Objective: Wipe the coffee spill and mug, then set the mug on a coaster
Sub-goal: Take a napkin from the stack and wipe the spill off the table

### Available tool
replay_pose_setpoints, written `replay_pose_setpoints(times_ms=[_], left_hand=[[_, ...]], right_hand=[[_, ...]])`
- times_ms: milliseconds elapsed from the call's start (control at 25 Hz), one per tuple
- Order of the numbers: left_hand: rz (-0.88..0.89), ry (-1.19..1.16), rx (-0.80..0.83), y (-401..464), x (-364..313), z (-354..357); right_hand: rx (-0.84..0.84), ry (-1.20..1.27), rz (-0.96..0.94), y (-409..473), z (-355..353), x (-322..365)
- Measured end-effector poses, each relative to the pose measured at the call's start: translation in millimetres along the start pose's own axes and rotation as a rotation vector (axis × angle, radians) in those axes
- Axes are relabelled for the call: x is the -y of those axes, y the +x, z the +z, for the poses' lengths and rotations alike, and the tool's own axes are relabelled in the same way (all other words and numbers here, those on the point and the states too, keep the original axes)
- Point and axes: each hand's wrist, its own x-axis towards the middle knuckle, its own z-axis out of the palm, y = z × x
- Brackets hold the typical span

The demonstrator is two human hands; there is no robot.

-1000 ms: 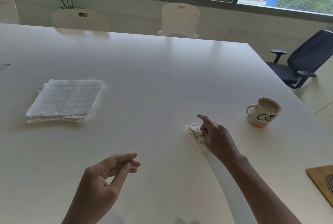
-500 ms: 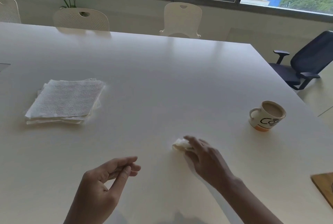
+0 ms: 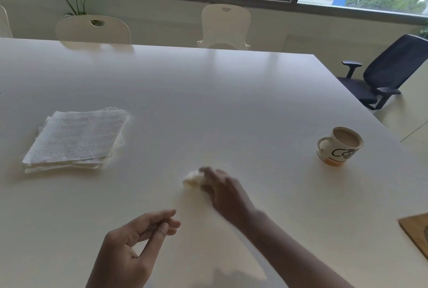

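One blurred right hand (image 3: 223, 191) on crumpled tissue (image 3: 193, 179), coaster (image 3: 415, 232) cut off.

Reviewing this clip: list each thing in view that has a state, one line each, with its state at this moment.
mug: upright on the table, holds coffee, not on the coaster
crumpled tissue: pressed to the table under the right hand
right hand: on the tissue, motion-blurred
left hand: empty, loosely curled
napkin stack: flat, untouched
coaster: bare

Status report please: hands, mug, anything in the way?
Right hand presses tissue wad on table. Left hand empty. Mug full, off coaster. Nothing in the way.
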Motion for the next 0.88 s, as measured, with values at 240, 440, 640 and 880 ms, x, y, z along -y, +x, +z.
replay_pose_setpoints(times_ms=[240, 440, 640, 880], left_hand=[[-0.020, 0.010, 0.023, 2, 9, -6], [0.007, 0.010, 0.089, 6, 7, 4], [0.046, -0.006, 0.115, 15, 5, 13], [0.098, 0.002, 0.125, 33, -1, 41]], right_hand=[[-0.253, -0.136, 0.123, -66, -66, -74], [-0.339, -0.144, 0.322, 16, -52, -66], [-0.257, -0.004, 0.081, -24, -19, -25], [-0.011, 0.126, 0.028, -102, -51, -27]])
